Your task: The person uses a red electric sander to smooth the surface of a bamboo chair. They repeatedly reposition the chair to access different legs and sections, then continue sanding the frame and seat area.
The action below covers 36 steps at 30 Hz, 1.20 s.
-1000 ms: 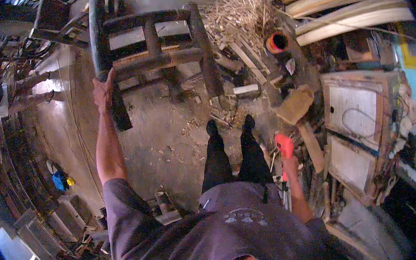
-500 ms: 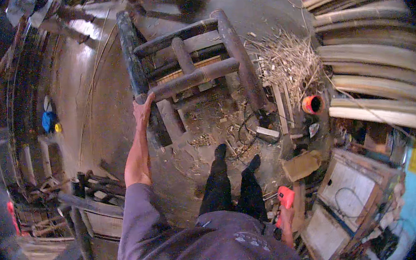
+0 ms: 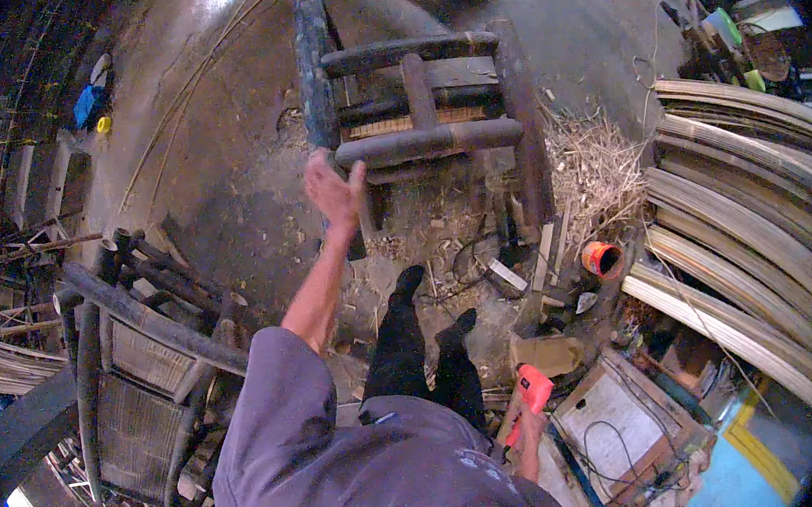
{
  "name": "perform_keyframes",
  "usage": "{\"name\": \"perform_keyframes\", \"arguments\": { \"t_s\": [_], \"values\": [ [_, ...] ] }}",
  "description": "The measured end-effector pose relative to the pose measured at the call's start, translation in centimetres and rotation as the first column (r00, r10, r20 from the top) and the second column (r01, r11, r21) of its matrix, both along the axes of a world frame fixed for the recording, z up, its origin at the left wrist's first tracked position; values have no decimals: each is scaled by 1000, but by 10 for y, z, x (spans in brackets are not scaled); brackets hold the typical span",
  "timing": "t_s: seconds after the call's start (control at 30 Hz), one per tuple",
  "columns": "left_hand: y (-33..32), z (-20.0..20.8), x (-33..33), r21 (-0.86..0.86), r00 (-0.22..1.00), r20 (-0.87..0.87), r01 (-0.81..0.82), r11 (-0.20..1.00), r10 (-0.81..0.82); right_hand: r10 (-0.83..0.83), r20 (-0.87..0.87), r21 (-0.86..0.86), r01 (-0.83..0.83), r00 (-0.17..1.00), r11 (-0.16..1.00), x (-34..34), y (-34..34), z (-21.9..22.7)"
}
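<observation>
A dark bamboo furniture frame (image 3: 429, 141) stands ahead of me, with thick posts joined by crossbars and a short upright piece between two of them. My left hand (image 3: 334, 192) is open at the frame's near left corner. Its thumb is spread from the fingers, which lie at the left post; whether the palm presses on it I cannot tell. Low at my right side, my right hand (image 3: 529, 434) is closed around a red cordless drill (image 3: 534, 388). The drill is apart from the frame, and my body partly hides that forearm.
Wood shavings (image 3: 598, 167) and an orange can (image 3: 601, 259) lie right of the frame. Curved bamboo strips (image 3: 741, 182) are stacked at far right. A wooden cabinet (image 3: 625, 399) with a cable is beside my right arm. Another bamboo chair (image 3: 134, 377) stands at left.
My left hand has loosened from its grip on the post and its fingers have spread. The view has turned, so the frame appears farther right. The drill stays in my right hand.
</observation>
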<state>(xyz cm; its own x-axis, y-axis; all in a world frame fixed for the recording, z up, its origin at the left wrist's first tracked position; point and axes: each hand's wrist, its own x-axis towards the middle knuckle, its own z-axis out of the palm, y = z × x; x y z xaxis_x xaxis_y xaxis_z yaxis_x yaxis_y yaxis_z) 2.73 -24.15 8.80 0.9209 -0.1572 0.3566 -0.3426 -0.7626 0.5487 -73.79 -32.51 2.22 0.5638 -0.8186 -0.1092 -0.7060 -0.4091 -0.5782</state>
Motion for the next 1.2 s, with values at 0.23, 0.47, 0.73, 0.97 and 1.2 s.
{"name": "perform_keyframes", "arguments": {
  "t_s": [0.23, 0.47, 0.73, 0.97, 1.2],
  "values": [
    [-102, -41, -113, -598, 395, -782, -257, 759, -483, -530, -135, 479, 523, 837, 705, 2, 41, -13],
    [-157, -84, 5, -449, 393, -517, -881, -150, -761, -752, -399, 335, 847, 525, 414, 66, 115, 92],
    [-156, -48, -12, -634, 461, -537, -773, -23, -706, -655, -365, 303, 750, 662, 588, 62, 149, 117],
    [-38, -15, -74, -681, 616, -671, -291, 672, -413, -621, -460, 354, 773, 635, 527, 69, 157, 146],
    [18, 19, -116, -678, 588, -735, -651, 341, -337, -396, -19, 405, 369, 918, 837, 99, 97, 111]
  ]
}}
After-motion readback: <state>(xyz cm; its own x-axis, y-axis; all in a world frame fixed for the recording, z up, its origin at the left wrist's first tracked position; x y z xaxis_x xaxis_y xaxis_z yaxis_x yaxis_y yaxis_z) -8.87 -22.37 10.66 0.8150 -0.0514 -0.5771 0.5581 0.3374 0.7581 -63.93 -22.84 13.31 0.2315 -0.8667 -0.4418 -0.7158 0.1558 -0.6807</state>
